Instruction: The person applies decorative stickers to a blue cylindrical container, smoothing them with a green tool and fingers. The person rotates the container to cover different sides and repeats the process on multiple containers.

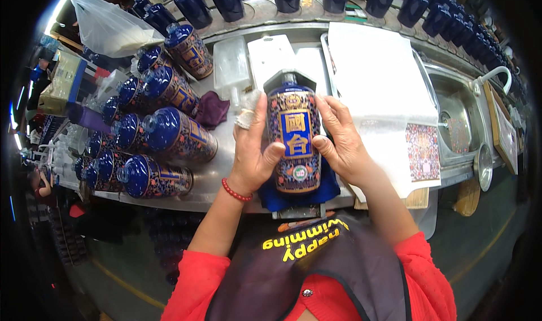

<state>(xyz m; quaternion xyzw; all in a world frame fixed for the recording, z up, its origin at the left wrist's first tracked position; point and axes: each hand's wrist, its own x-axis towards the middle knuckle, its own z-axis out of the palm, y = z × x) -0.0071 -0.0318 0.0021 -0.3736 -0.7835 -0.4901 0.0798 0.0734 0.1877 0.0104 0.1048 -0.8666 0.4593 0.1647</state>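
On the stainless steel worktable, left of white paper sheets, a blue bottle with patterned label rests over a dark blue cloth. The left hand and the right hand hold it from both sides, fingers half closed, thumbs on its front; the left wrist wears a red bead bracelet

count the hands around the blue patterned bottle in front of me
2. The left hand is at the left side of the glossy blue, cylindrical, floral-patterned bottle, the right hand at its right side; both show clearly.
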